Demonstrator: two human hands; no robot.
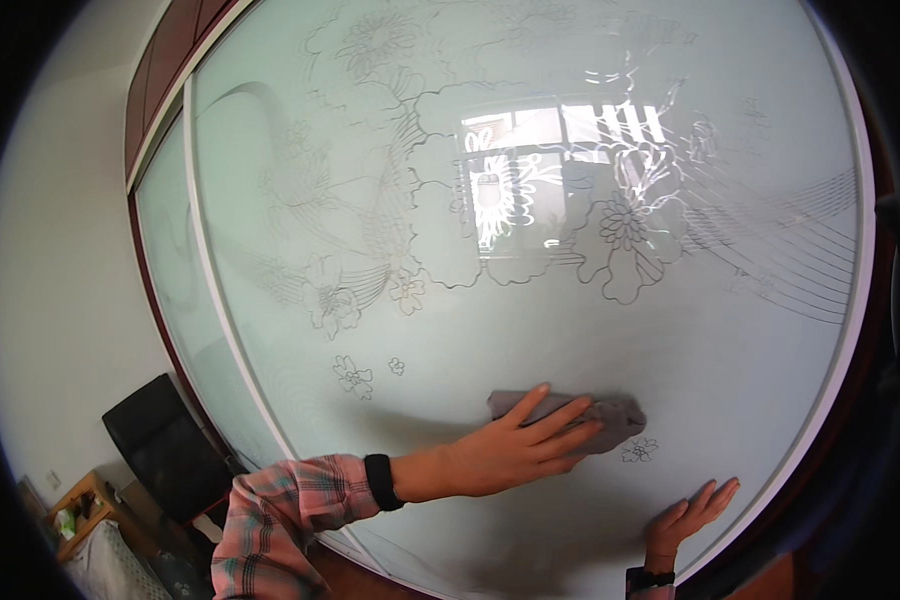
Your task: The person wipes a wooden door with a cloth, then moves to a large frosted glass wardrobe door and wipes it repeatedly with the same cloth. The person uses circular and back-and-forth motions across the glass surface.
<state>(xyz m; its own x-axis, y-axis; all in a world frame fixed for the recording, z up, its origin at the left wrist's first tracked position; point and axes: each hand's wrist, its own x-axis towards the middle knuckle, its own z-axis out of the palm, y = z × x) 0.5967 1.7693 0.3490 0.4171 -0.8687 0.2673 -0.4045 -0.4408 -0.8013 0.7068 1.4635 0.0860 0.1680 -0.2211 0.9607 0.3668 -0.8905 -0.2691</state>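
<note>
My left hand (506, 454) reaches in from the left and presses a folded grey cloth (616, 424) against a large frosted-glass sliding door panel (457, 337). Its fingers are spread over the cloth, and the thumb is hidden. Etched flower outlines and wavy lines decorate the glass. A small etched flower (640, 450) lies just below the cloth's right end. Lower right, my right hand (686, 521) is at the glass near the panel's white frame, holding nothing, fingers extended. Whether its palm touches the glass I cannot tell. Both wrists have black bands.
A white vertical frame strip (210, 262) separates a second glass panel (169, 225) at the left. Beyond stand a black chair back (166, 442) and a wooden stand (90, 517) with small items on it, beside the pale wall (60, 225). A bright window reflection crosses the upper glass.
</note>
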